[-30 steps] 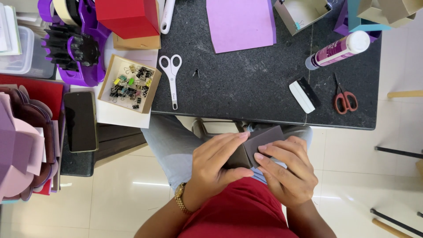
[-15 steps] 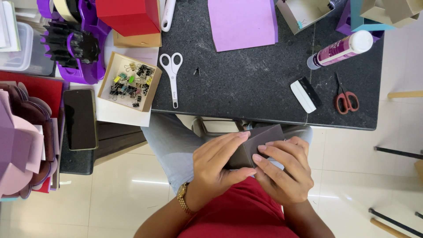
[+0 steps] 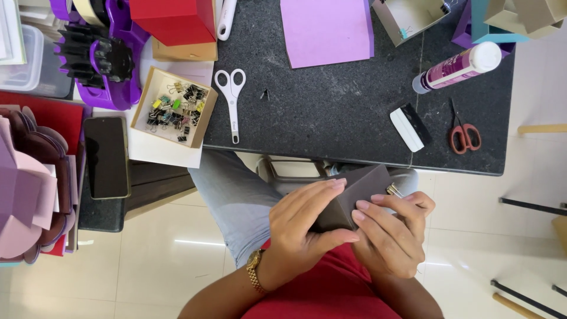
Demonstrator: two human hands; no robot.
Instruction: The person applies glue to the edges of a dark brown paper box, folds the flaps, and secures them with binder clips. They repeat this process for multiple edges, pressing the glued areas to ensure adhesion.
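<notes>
Hands seen from a head-worn camera looking straight down, held over the lap just below the edge of a dark speckled table (image 3: 331,112). A folded piece of dark grey card (image 3: 360,192) is gripped between both hands; it looks matte, stiff and box-like, with one clean angled face turned upward and a sharp top corner. The left hand (image 3: 301,230) is curled around its left side, fingers laid flat across the face and thumb tucked beneath. The right hand (image 3: 393,236) is closed on its right side, fingers pressed to the card, and a small metal clip (image 3: 394,190) is seen at the card's right edge by the fingertips. On the table are found white-handled scissors (image 3: 231,100), a purple paper sheet (image 3: 328,31), a glue bottle (image 3: 458,66), red-handled scissors (image 3: 463,133) and a tray of coloured binder clips (image 3: 175,107)
</notes>
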